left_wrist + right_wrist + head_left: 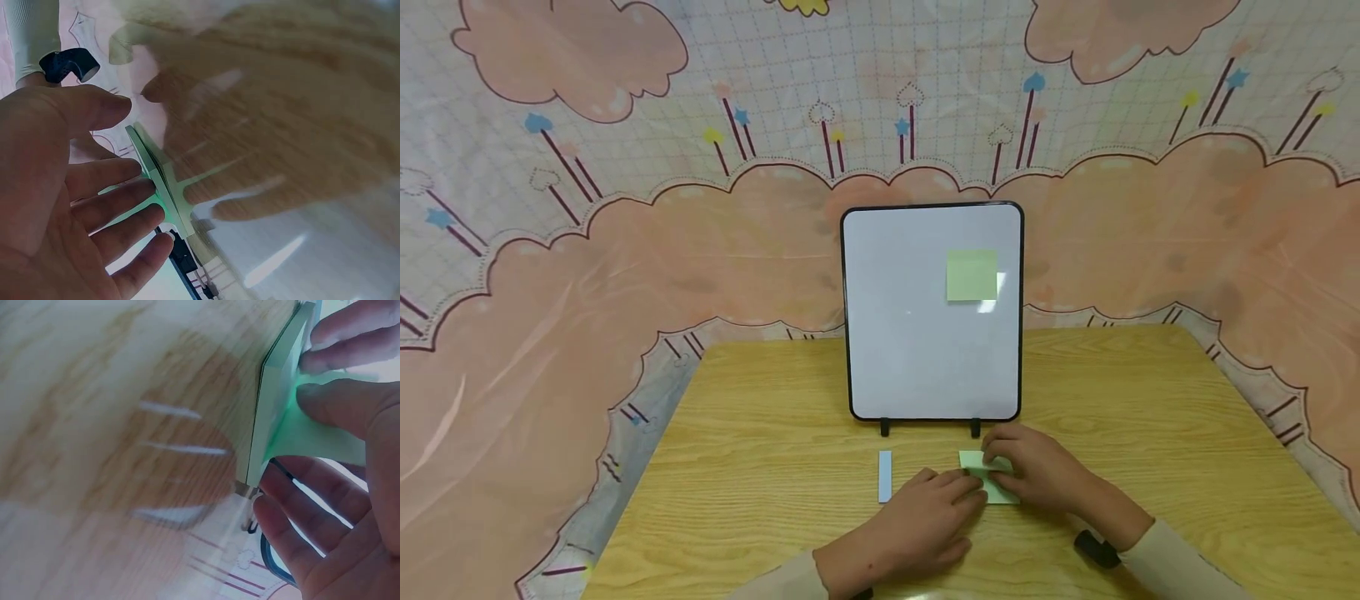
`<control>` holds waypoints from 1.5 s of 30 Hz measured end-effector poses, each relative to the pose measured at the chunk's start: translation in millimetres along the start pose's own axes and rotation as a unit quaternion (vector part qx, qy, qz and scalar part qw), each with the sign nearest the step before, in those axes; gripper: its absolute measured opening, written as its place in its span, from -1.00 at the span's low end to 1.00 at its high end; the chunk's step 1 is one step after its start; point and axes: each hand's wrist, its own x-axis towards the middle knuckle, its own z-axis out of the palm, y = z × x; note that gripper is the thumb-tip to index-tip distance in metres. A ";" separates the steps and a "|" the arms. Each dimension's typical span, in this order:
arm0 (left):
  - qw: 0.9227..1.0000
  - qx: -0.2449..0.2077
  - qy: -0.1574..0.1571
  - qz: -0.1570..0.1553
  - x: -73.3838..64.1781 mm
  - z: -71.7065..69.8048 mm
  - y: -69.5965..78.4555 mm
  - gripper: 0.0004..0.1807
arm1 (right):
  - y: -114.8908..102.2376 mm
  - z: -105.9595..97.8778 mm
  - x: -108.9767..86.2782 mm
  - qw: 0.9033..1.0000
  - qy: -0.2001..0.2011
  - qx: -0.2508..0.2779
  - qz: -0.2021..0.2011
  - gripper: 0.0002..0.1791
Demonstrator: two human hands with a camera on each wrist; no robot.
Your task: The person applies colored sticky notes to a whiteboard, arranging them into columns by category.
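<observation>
A pad of pale green sticky notes (1002, 495) lies on the wooden table in front of the whiteboard. My right hand (1043, 473) pinches its top sheet (334, 439) between thumb and fingers; that sheet bends up away from the stack. From the other side, my left hand (925, 518) rests fingertips on the pad, its fingers fairly straight and spread in the left wrist view. The pad's thin stacked edge (255, 440) shows in the right wrist view. One green note (972, 275) is stuck on the upper right of the whiteboard (917, 350).
A narrow blue strip-shaped pad (885, 477) lies left of the green pad, close to my left hand. The whiteboard stands upright on two small black feet (975, 427) behind both pads. A patterned cloth backdrop (760, 250) surrounds the table (737, 433).
</observation>
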 end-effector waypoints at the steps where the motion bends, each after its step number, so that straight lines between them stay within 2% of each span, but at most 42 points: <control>1: 1.000 0.005 0.001 0.000 0.7 0.3 -0.2 -0.40 | -0.1 -0.1 0.4 1.000 0.000 -0.001 0.001 -0.82; 8: 0.999 0.031 0.018 0.009 4.8 1.7 -1.2 -0.37 | -1.9 -0.4 4.5 1.000 0.005 0.009 0.000 -0.76; 17: 1.000 0.013 -0.001 0.003 10.6 -2.9 -2.6 -0.47 | -6.7 -2.9 9.9 1.000 0.007 -0.013 0.016 -0.82; 23: 1.000 -0.011 -0.018 -0.001 14.4 -3.6 -6.0 -0.49 | -7.1 -3.7 13.4 0.999 0.021 -0.026 0.008 -0.85; 34: 1.000 -0.027 -0.013 0.009 16.4 -6.8 -10.4 -0.51 | -5.8 -7.5 16.1 0.998 0.032 -0.045 0.006 -0.83; 45: 1.000 -0.023 -0.011 0.007 16.8 -10.1 -10.7 -0.50 | -4.6 -11.1 18.7 0.998 0.033 -0.055 0.013 -0.79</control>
